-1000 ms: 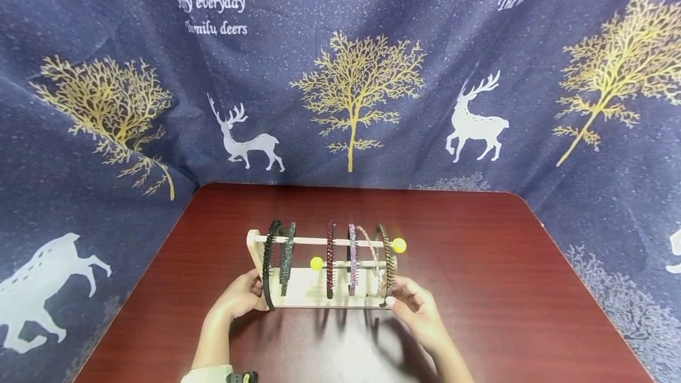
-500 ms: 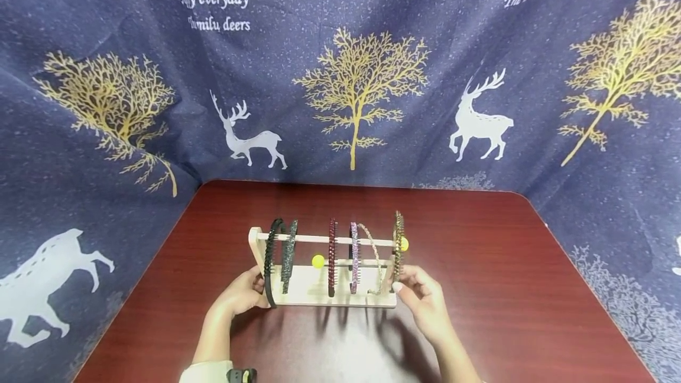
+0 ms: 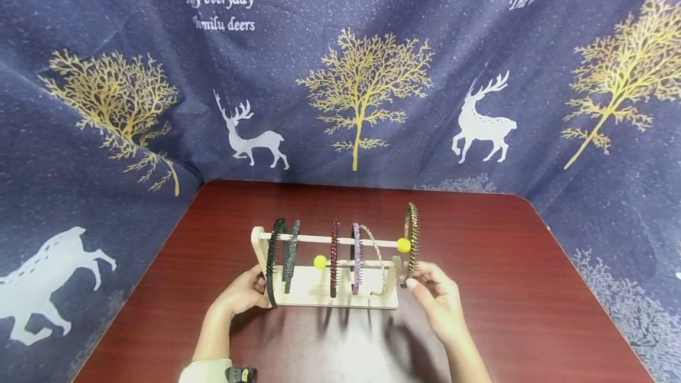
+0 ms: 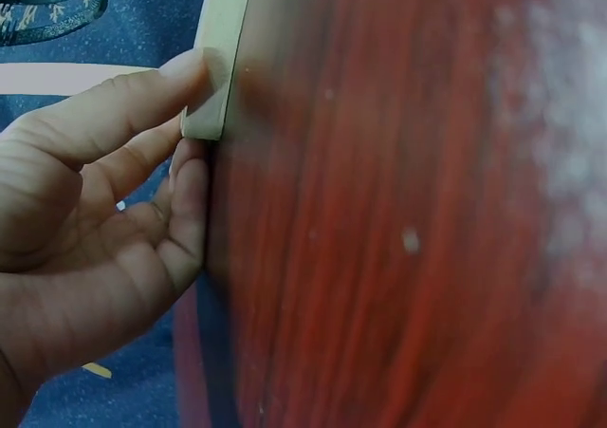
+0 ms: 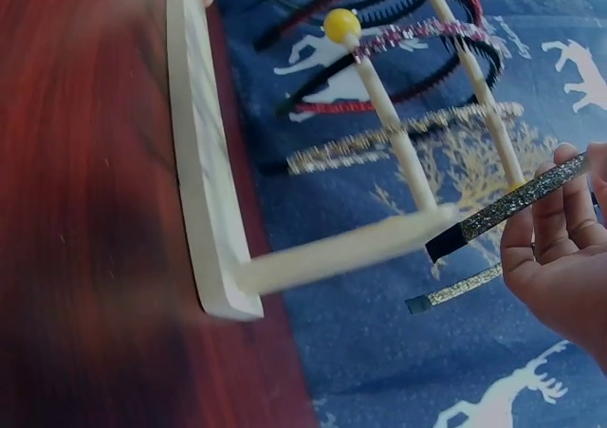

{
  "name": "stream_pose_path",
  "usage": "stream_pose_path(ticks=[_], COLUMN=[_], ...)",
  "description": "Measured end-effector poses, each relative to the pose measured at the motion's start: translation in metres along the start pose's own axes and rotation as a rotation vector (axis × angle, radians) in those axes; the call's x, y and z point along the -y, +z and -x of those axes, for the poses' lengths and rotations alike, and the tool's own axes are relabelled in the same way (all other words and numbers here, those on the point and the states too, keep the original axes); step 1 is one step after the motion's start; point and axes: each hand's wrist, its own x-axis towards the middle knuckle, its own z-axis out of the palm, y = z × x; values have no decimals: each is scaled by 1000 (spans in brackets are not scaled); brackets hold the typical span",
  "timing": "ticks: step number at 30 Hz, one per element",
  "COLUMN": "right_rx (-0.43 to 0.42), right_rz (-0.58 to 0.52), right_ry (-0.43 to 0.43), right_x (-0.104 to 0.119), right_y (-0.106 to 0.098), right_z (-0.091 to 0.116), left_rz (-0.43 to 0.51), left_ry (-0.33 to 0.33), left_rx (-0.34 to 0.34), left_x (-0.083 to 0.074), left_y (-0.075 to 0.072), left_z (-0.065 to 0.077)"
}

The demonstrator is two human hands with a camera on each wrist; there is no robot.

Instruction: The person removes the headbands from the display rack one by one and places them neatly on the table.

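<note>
My right hand [image 3: 436, 300] pinches a gold-beaded, toothed headband [image 3: 414, 241] near its lower end. The headband stands upright just right of the yellow ball [image 3: 404, 245] that tips the upper rod; in the right wrist view one black end [image 5: 446, 242] points toward the rack. At the other side, my left hand [image 3: 239, 297] grips the left end of the pale wooden rack [image 3: 316, 291], thumb on its base [image 4: 223, 29] in the left wrist view. Black [image 3: 270, 270], dark grey glittery [image 3: 289, 256], dark red [image 3: 334, 265], purple [image 3: 357, 265] and thin pale-gold [image 3: 379, 259] headbands hang on the rack.
The rack stands on a glossy red-brown table [image 3: 511, 288]. A lower, shorter rod ends in another yellow ball [image 3: 320, 262]. Behind the table hangs a dark blue cloth [image 3: 298, 105] printed with deer and trees.
My right hand has carried the gold headband rightward and slightly up along the upper rod, past its yellow ball. The left hand keeps its grip on the rack.
</note>
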Motion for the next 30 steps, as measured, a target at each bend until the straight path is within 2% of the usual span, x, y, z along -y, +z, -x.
stream_pose_path(ticks=[11,15,17,19,22,25,30], right_rx=[-82,-137,-177,-225,-284,-284,-208], right_rz=[54,-43,-99,-106,16,179,325], right_ry=[-11,10,47,104,216,301,323], right_x=[3,-4,-9,-14,-24,-34,-55], right_y=[-30,-41,-48,-54,-62,-68,-77], right_z=[-5,-10,-12,-14,-18,-22,-29], left_rz=[8,7,-2,-3,-17,-11,-1], left_ry=[-24,-67,-87,-103,-101,-98,-100], left_rx=[3,-25,-44,-53,-48,-44,-51], left_x=[-3,-2,-1,-1,1,1,-1], left_y=[-2,-3,-4,-4,-5,-5,-5], left_z=[1,1,1,0,1,1,1])
